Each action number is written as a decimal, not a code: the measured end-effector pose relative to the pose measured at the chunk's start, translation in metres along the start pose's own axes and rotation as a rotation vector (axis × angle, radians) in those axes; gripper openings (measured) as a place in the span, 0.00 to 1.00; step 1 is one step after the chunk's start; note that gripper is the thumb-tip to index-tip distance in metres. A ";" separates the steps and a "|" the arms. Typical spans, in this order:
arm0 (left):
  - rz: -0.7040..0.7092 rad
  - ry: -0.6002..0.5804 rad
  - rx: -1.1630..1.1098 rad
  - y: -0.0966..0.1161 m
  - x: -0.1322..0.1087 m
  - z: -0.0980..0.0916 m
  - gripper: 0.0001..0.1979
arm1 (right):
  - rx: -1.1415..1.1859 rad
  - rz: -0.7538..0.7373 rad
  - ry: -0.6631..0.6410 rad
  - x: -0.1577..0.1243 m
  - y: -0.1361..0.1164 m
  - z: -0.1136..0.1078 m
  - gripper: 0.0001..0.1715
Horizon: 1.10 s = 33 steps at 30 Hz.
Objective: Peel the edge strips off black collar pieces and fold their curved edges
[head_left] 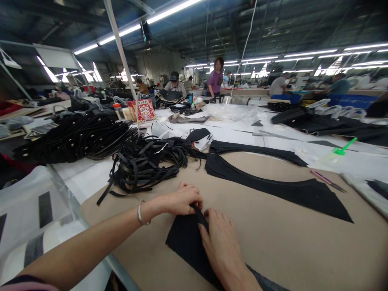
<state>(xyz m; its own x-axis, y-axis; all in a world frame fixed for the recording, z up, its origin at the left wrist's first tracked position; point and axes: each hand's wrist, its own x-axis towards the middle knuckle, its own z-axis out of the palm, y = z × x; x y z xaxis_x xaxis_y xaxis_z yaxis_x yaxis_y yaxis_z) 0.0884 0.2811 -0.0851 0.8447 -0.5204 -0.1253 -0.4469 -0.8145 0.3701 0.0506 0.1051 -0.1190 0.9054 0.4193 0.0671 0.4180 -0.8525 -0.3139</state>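
The black fabric piece [185, 236] lies on the tan worktop [291, 246] under both hands, its far end raised in a fold. The left hand [185, 199] pinches that fold, fingers closed; the right hand [222, 238] is half curled, thumb against it — whether it grips, I cannot tell. The right hand covers part of the piece, whose near end is cut off at 5 o'clock. The worktop's edge runs near at 8 o'clock; a broad stretch of surface gives room at 4. Tangled black strips [142, 167] crowd 10 o'clock, hard to separate. From 1 to 2 o'clock lie 2 curved black shapes [274, 188] — perhaps stacked.
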 end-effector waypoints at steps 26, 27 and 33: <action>0.208 0.104 -0.008 -0.012 -0.011 0.007 0.12 | 0.274 -0.116 0.074 -0.008 0.007 0.017 0.17; 0.230 0.112 0.012 -0.013 -0.012 0.007 0.13 | 0.267 -0.129 0.078 -0.009 0.007 0.018 0.17; 0.270 0.057 0.148 -0.011 -0.022 0.006 0.19 | 0.143 -0.215 0.098 -0.014 0.013 0.026 0.20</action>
<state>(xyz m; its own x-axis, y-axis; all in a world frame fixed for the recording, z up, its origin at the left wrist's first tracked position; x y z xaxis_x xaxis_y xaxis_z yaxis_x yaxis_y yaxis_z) 0.0728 0.3003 -0.0915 0.7027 -0.7114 0.0124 -0.6920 -0.6793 0.2445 0.0409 0.0961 -0.1484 0.8028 0.5478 0.2357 0.5930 -0.6913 -0.4129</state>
